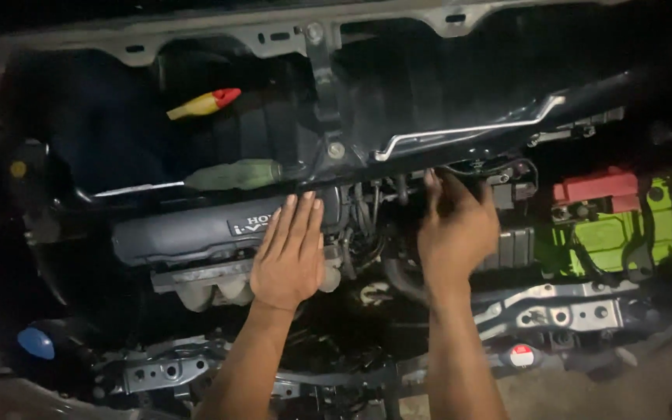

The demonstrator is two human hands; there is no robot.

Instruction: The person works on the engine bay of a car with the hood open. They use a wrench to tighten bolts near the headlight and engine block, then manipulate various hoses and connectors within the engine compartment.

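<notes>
Near top left, a screwdriver with yellow and red handle [205,103], lying tilted on dark plastic. Below it, a second screwdriver with green handle [231,175], its metal shaft pointing left. At right, a battery in bright green cover [624,233] with a red terminal cap [594,188] on top. At lower left, a blue round cap [36,342]. Along the bottom right, a grey metal bracket [561,311] with holes, and a small red and white cap [521,355] just below it.

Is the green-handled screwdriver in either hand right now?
No. The green-handled screwdriver lies loose above the engine cover; the left hand rests flat there.
</notes>
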